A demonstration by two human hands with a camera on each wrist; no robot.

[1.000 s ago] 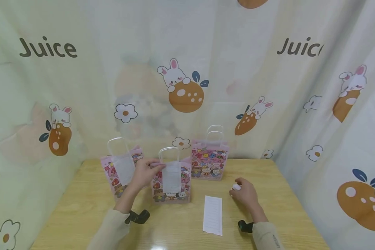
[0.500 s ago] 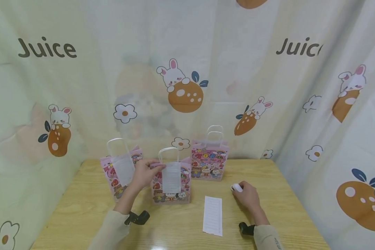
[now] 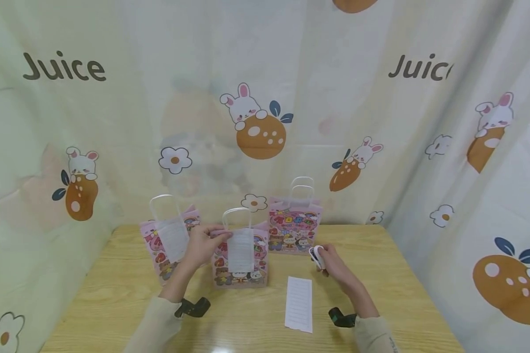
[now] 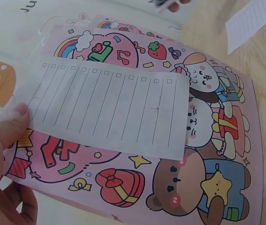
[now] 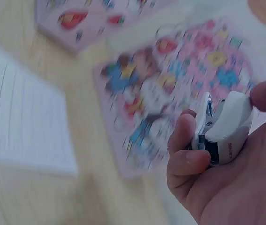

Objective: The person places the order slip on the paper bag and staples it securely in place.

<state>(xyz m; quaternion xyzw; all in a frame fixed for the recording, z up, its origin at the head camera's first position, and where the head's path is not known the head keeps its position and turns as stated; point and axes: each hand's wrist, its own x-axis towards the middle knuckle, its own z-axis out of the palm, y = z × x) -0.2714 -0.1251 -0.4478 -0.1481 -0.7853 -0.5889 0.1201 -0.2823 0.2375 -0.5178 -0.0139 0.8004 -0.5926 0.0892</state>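
My left hand pinches the top edge of the middle pink cartoon gift bag together with a lined paper slip. In the left wrist view the thumb presses on the end of that slip, with fingers behind the bag. A small white stapler is gripped in my right hand, its jaws apart, fingers curled round it and thumb at its end. The right hand is up off the table, in front of the right-hand bag. Nothing lies between the stapler's jaws.
Another pink bag with a slip on its front stands at the left. A third bag stands at the back right. One loose lined slip lies on the wooden table. A printed curtain hangs behind.
My right hand has lifted the stapler and carried it leftward from the table's right side, toward the middle bag. The left hand keeps its pinch on the slip and bag.
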